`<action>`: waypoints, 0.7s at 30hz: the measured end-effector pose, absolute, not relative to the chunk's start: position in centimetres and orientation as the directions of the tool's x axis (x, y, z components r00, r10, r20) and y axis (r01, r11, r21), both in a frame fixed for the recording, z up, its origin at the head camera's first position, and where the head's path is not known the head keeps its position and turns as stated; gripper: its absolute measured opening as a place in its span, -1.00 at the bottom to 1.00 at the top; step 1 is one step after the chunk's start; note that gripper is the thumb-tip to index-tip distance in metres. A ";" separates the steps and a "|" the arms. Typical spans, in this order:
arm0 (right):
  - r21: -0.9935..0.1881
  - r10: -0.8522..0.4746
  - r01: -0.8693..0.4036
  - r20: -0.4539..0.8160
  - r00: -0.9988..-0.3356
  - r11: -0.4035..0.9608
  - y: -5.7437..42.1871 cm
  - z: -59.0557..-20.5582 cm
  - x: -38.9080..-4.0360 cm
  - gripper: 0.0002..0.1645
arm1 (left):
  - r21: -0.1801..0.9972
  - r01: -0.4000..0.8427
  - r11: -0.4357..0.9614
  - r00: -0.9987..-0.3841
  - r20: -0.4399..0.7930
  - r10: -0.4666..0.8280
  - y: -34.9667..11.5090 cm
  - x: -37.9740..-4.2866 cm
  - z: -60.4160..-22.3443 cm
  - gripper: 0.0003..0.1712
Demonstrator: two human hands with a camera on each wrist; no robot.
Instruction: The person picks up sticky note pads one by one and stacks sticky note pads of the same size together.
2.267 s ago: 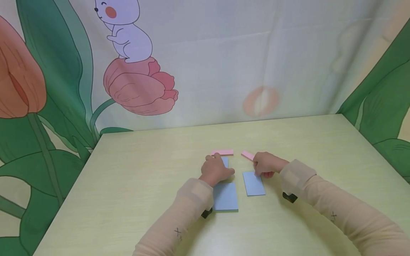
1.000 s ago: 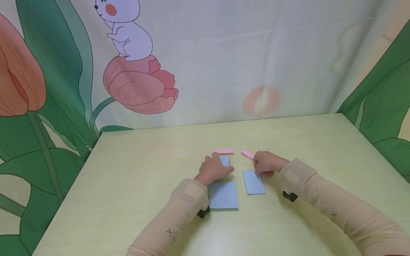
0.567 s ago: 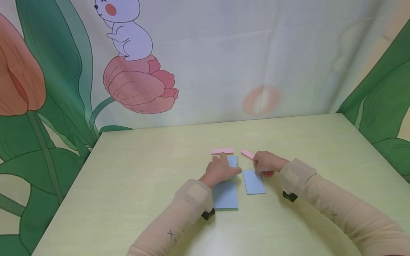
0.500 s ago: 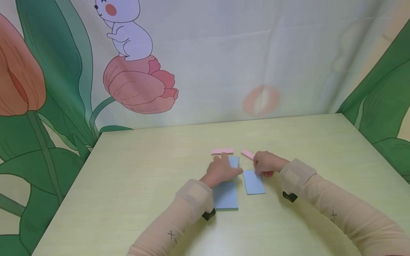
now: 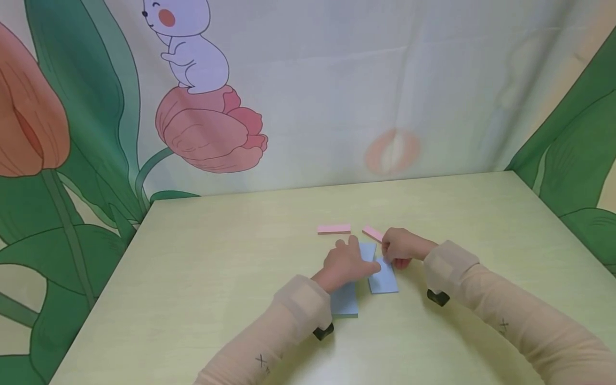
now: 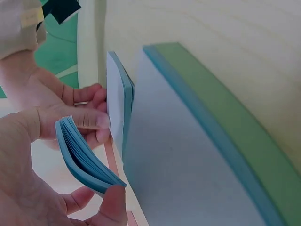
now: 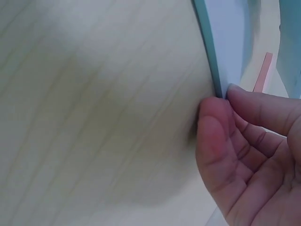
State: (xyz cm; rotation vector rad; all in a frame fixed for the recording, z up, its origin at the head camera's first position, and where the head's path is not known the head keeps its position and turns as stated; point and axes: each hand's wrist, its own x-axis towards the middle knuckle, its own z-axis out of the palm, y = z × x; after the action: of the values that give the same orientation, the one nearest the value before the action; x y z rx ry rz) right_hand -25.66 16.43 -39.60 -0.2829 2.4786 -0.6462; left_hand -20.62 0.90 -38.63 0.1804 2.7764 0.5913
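Observation:
My left hand holds a small blue sticky-note pad by its ends, thumb on one side and fingers on the other. In the left wrist view this pad is bowed and its sheets fan apart. My right hand pinches the far right corner of a second small blue pad between thumb and curled fingers. That second pad lies close to the table, as the right wrist view also shows its edge. Left forearm and hand partly cover a larger square blue pad, which has a green layer underneath.
A pink strip pad lies flat behind the left hand. Another pink strip lies slanted, its near end hidden by the right hand. The pale wooden table ends at a printed curtain.
My left hand has carried its small blue pad rightward from behind the square pad, until it overlaps the second pad in the head view. The right hand has stayed nearly still.

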 end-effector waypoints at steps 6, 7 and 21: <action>-0.554 -0.347 -0.043 -0.456 -0.820 0.832 17.0 -39.8 -25.9 -0.91 | 0.384 0.076 0.920 -0.948 -0.259 0.186 1.8 -20.3 -39.0 -0.29; -0.562 -0.347 -0.038 -0.453 -0.821 0.826 17.1 -39.9 -25.9 -0.92 | 0.378 0.078 0.922 -0.948 -0.258 0.186 2.0 -20.3 -39.0 -0.27; -0.678 -0.336 0.059 -0.436 -0.835 0.733 18.3 -40.5 -25.7 -0.90 | 0.342 0.070 0.937 -0.952 -0.258 0.165 3.6 -20.0 -39.5 -0.22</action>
State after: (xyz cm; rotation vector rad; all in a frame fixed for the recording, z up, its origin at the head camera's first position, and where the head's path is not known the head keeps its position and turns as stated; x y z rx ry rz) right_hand -25.66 18.26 -40.54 -0.2089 2.3871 -0.9598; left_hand -20.01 3.60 -39.52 0.1738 2.8083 0.4814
